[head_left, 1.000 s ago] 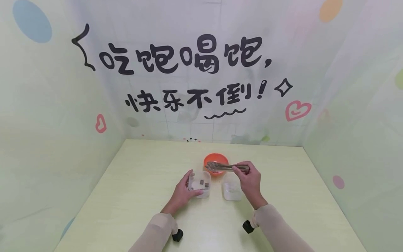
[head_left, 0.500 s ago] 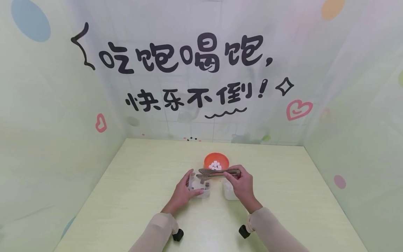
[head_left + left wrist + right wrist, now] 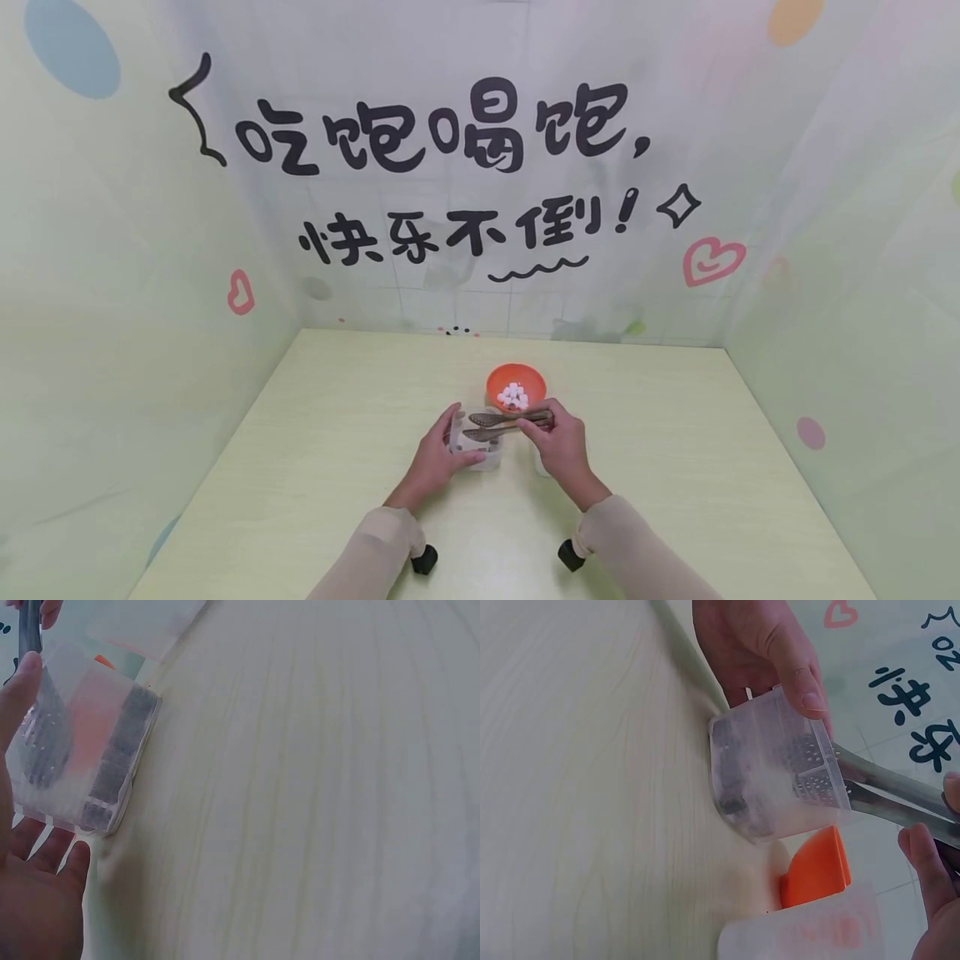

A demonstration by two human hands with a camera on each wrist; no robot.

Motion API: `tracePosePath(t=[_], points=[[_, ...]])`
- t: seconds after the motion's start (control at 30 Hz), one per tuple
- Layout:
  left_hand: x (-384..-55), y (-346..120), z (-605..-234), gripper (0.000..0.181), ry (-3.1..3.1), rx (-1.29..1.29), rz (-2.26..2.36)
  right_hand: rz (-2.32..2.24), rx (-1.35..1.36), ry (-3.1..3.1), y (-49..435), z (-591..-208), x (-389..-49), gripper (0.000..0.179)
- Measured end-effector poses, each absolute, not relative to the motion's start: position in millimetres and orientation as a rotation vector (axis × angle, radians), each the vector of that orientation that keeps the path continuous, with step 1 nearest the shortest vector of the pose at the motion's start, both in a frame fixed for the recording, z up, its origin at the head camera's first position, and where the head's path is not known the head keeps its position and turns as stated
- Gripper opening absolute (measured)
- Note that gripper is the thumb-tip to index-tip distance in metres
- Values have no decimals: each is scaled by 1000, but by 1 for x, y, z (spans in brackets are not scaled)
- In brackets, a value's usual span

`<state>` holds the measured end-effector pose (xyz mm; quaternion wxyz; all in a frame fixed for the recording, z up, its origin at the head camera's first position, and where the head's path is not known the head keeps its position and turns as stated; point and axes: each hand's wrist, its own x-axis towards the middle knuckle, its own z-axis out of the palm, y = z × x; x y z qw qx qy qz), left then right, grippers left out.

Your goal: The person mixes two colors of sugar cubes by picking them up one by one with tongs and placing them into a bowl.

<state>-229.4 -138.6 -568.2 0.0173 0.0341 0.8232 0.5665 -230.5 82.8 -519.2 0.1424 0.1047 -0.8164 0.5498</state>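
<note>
My left hand grips a clear plastic container on the table, thumb on one side and fingers on the other. Several dark cubes lie along its bottom in the left wrist view. My right hand holds metal tongs with perforated tips. Their arms stand apart, and the right wrist view shows the tips inside the container. Whether they touch a cube is unclear. Behind the container is an orange bowl holding several white cubes.
A second translucent container stands to the right, mostly hidden under my right hand in the head view. The pale wooden table is enclosed by printed cloth walls at the back and both sides.
My right hand has moved left and towards me, taking the tongs from over the orange bowl to the left container. The tongs' arms have spread. The left hand stays put.
</note>
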Motion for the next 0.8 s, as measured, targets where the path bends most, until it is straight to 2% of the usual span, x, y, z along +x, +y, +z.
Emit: tracePosePath(t=[0.8], points=[[-229,-138,-565,100,2555,99,1758,1441,358,-2537,67,-508,-226,19]])
